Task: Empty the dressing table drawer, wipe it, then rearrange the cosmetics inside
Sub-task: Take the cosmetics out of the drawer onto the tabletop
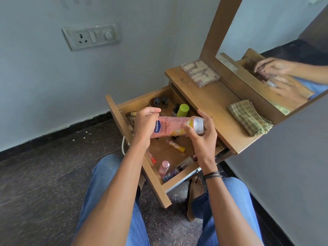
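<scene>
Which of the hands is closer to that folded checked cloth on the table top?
Right. The right hand, gripping the lotion bottle by its cap end, is just left of the cloth; the left hand holds the far end.

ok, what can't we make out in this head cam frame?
Head view, drawer floor under the lotion bottle: hidden by the bottle, the left hand and the right hand.
Head view, inner end of the drawer: hidden under the table top.
Head view, labels on the two dark bottles: too small to read.
Head view, mirror reflection: cut off by the right edge.
</scene>
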The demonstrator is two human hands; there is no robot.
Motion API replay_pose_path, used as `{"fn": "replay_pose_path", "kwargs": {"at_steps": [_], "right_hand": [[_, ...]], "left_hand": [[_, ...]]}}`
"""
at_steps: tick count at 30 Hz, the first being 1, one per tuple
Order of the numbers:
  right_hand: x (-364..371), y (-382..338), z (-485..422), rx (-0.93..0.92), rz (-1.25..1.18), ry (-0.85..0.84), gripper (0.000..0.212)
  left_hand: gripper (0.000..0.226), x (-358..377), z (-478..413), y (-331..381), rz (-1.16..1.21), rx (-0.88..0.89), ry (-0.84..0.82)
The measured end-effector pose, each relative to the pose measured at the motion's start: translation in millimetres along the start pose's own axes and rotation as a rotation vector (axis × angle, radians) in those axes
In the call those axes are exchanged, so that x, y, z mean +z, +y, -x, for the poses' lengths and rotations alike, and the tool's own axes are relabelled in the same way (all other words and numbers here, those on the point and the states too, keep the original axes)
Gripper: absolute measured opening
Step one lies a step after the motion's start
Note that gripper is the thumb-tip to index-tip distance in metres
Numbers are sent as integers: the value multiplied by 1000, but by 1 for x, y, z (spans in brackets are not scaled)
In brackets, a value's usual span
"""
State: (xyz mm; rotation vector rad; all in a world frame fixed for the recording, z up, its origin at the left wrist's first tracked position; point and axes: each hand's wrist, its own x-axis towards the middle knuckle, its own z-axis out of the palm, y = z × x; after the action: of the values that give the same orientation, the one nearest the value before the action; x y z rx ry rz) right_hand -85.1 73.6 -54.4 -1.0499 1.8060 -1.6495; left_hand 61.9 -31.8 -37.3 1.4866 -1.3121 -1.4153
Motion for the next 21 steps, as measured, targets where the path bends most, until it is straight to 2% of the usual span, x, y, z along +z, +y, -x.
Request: {"fn": "replay_pose_path", "kwargs": {"at_steps": [8,16,21], "right_hand": [[-3,-8,0,-55,-169,251,65],[-3,-8,-2,-41,-206,228,68],[-2,-7,-3,-31,-200,168,64]], "left_hand": [[18,-2,1,5,-3,-55,-224],[29,-9,2,6,-44,-44,-519],[39,-3,3,6,-48,-35,-593]]}}
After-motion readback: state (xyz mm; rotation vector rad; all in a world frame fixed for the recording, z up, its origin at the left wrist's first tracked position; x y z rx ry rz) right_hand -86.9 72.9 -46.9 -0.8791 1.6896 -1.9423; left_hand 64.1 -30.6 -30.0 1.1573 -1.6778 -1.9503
